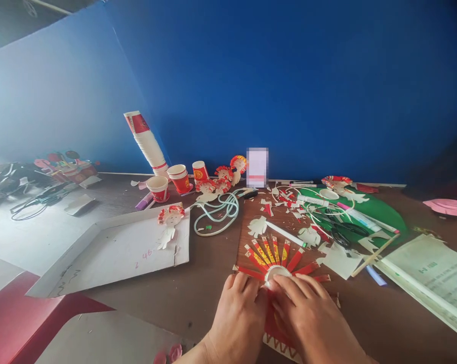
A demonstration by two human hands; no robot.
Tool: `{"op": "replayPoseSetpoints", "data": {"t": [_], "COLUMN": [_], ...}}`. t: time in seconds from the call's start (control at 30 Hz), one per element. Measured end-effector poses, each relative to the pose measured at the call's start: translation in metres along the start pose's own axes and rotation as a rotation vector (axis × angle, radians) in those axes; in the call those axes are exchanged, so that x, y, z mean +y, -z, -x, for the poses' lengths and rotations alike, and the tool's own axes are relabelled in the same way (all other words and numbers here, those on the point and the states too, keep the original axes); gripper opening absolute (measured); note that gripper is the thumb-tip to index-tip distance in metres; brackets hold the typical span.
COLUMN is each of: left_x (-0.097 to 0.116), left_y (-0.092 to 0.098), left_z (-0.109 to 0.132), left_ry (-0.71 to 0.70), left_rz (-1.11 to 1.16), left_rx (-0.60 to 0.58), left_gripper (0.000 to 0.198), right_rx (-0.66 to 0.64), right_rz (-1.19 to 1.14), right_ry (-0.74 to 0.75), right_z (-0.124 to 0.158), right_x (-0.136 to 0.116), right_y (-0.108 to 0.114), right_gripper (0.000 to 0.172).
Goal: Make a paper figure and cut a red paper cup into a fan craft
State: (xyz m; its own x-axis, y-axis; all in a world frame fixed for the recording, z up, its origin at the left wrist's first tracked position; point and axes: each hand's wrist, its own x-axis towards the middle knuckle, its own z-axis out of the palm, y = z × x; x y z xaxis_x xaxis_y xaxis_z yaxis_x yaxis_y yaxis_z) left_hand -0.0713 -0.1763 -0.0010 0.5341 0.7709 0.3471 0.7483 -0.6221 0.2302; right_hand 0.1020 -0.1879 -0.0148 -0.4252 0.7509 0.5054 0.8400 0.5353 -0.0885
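Note:
A red, white and yellow paper cup (277,273) lies in front of me, its wall cut into strips that fan out from the round white base. My left hand (239,308) grips its near left side, fingers bent and thumb toward the base. On the near right side my right hand (307,308) curls over the base, fingertips on its rim. Under my hands there is a red piece with a zigzag edge (283,348), partly hidden. Just beyond the strips lie a white marker with a green tip (285,234) and white paper cut-outs (257,227).
A tall stack of paper cups (148,144) leans at the back beside single cups (178,177). To the left lies a white box lid (125,242) with a finished paper figure (171,217). Scissors (340,233), paper scraps and markers lie right. An open book (433,273) is far right.

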Motion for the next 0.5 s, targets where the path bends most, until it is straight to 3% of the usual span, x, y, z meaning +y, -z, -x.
{"op": "replayPoseSetpoints", "data": {"t": [0.27, 0.37, 0.5], "left_x": [0.005, 0.009, 0.010], "left_y": [-0.004, -0.005, -0.005], "left_z": [0.001, -0.002, -0.004], "left_ry": [0.050, 0.066, 0.091], "left_rz": [0.012, 0.008, 0.021], "left_rx": [0.009, -0.006, -0.038], "left_gripper": [0.014, 0.021, 0.014], "right_rx": [-0.015, 0.020, 0.121], "right_rz": [-0.056, -0.045, -0.010], "right_ry": [-0.029, -0.019, -0.053], "right_z": [-0.002, -0.004, 0.000], "right_x": [0.000, 0.004, 0.017], "right_y": [0.006, 0.013, 0.021], "right_gripper": [0.025, 0.025, 0.024]}}
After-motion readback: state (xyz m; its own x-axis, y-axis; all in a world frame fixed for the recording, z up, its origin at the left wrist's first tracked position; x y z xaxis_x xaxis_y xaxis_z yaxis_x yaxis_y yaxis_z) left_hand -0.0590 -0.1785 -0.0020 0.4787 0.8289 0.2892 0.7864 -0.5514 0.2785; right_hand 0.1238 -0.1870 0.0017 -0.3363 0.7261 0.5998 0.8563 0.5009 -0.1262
